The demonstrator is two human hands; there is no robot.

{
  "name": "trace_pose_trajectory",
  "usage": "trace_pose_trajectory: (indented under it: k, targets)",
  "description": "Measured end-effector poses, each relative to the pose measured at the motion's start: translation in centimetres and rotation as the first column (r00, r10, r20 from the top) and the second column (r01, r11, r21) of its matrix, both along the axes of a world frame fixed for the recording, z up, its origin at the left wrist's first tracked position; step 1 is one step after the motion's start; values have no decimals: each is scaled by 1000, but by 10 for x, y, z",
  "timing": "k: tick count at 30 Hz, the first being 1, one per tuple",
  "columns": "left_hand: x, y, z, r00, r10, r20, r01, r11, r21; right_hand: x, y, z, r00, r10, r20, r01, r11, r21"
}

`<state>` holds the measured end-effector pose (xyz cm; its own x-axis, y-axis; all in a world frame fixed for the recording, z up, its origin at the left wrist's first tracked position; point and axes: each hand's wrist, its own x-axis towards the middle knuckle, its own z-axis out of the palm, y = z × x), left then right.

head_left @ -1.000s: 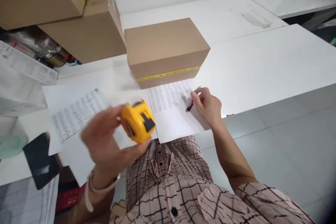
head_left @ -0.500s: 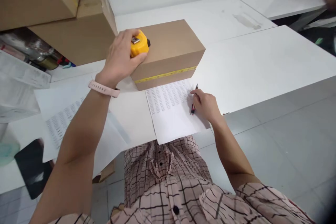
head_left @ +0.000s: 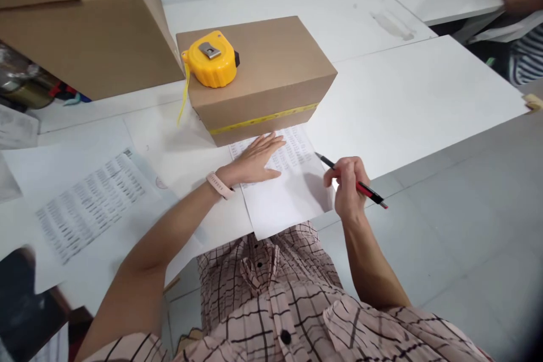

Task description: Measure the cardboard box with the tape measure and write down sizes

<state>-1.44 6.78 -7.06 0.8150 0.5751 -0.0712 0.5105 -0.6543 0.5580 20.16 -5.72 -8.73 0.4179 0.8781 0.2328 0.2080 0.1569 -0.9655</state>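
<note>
Now, smooth paper (head_left: 280, 209), slim pen (head_left: 371, 195), boxy cardboard (head_left: 275, 68)

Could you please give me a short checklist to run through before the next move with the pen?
1. Sheet pinned: left hand lies flat on the printed sheet: ok.
2. Grip: right hand is closed round the pen: ok.
3. Tip contact: whether the pen tip touches the paper: cannot tell.
4. Tool parked: tape measure rests on the box, apart from both hands: ok.
5. Wound in: tape blade hangs over the box's left edge: not ok.
</note>
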Motion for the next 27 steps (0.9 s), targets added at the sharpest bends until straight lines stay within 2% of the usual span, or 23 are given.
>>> trace_pose_trajectory:
  k: [2,4,6,8,13,19,27]
  targets:
    - [-1,6,-8,1000,0,-28,-2,998,-56,-8,3,1,983,167,-80,-172,983,-61]
    - [-3,9,-11,1000,-2,-9,2,998,-66,-16,8,2,940,316,-131,-333,934,-133]
    - [-5,11,-12,1000,-11,10,12,997,-70,-25,14,3,925,360,-122,-379,901,-211]
    - [-6,11,-11,999,-32,24,34,995,-90,-32,19,3,933,347,-98,-360,896,-259]
    - [-7,12,-11,997,-56,54,62,991,-115,-40,30,1,928,357,-105,-372,890,-264]
    - [-5,11,-12,999,-43,19,45,992,-117,-42,35,-4,964,248,93,-222,948,-227]
    - [-6,12,-15,997,-54,49,59,993,-99,-46,35,-2,958,254,134,-217,945,-245]
